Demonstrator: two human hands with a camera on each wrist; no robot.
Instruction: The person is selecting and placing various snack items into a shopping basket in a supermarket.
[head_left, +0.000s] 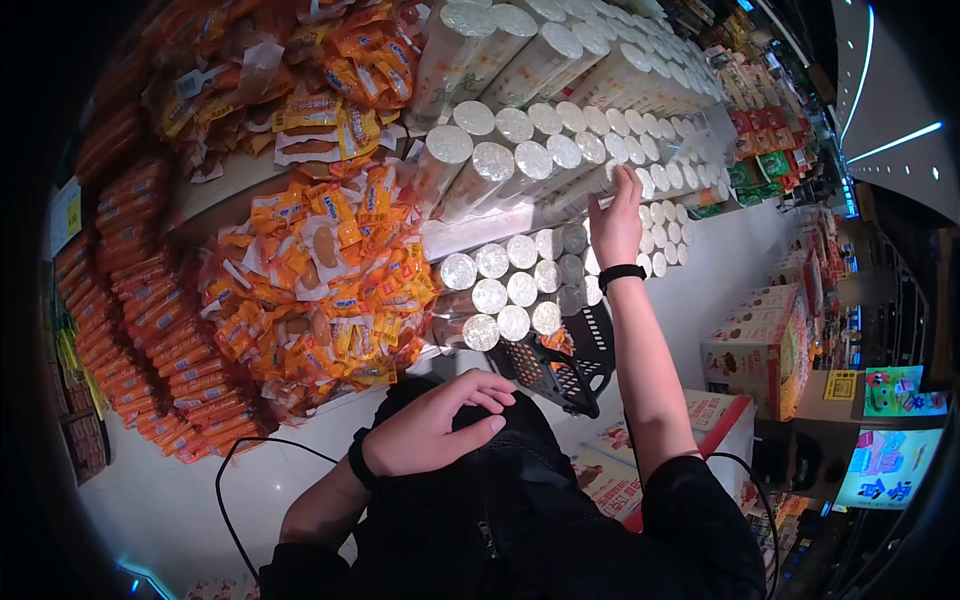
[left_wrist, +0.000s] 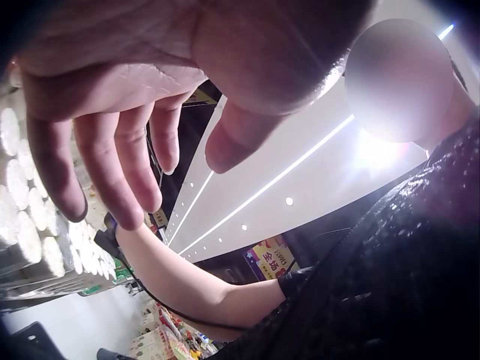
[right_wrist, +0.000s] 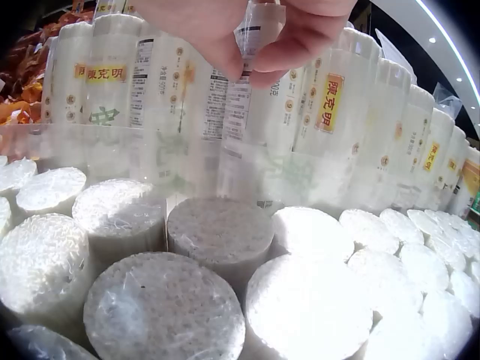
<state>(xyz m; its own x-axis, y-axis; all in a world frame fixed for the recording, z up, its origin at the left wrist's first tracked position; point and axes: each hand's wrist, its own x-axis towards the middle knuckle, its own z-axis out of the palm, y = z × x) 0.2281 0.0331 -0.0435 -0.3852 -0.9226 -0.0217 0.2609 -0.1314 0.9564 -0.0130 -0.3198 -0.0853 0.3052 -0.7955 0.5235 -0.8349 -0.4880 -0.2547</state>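
Observation:
My right hand (head_left: pixel 618 230) reaches out over the tiers of white dried noodle packs (head_left: pixel 520 160). In the right wrist view its thumb and curled fingers pinch the upper part of a clear-wrapped noodle pack (right_wrist: pixel 237 112), which stands in a row of similar packs with yellow labels. Round ends of more noodle packs (right_wrist: pixel 161 307) fill the tier in front of it. My left hand (head_left: pixel 430 425) hovers over my lap, its fingers loosely bent and spread. Nothing is in that palm (left_wrist: pixel 112 67).
A black basket (head_left: pixel 590 345) with holes stands below the lowest noodle packs, an orange packet showing in it. Orange-wrapped snacks (head_left: pixel 330 250) are heaped to the left. White-and-red cartons (head_left: pixel 755 340) are stacked at the right beside the pale floor (head_left: pixel 735 250).

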